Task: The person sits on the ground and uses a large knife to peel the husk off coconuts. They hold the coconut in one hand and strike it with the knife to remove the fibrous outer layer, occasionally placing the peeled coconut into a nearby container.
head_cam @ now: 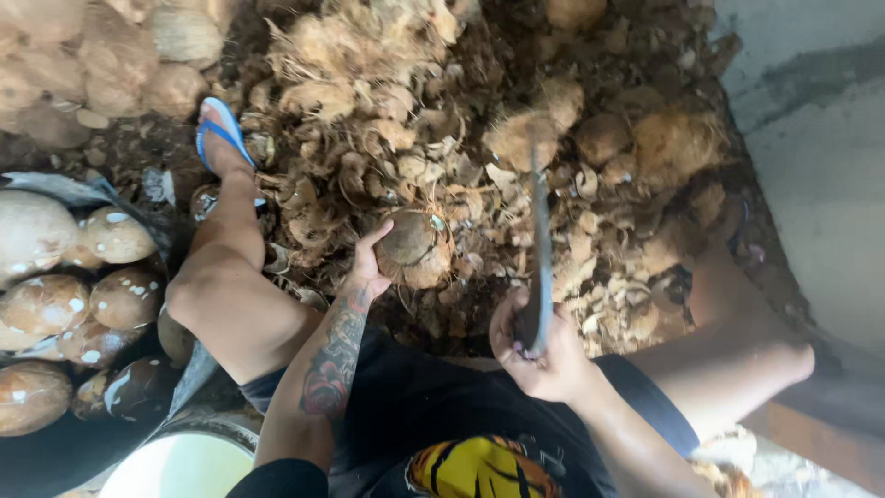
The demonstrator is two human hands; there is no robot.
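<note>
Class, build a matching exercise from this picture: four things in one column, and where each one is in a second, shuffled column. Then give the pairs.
Things:
1. half-husked coconut
2. long blade
3. blue sandal
4. peeled coconuts

Places:
A. piled at the left edge
B. on the foot at upper left
C. under the left hand, on the husk heap
D. gripped in the right hand, pointing up

Pairs: 1-C, 2-D, 3-B, 4-A

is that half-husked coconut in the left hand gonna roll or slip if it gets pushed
The coconut looks round, so it would probably roll if the left hand let go. Its fibrous remaining husk likely gives grip rather than slipping. The loose husk scraps beneath it may cushion and slow any roll.
</note>
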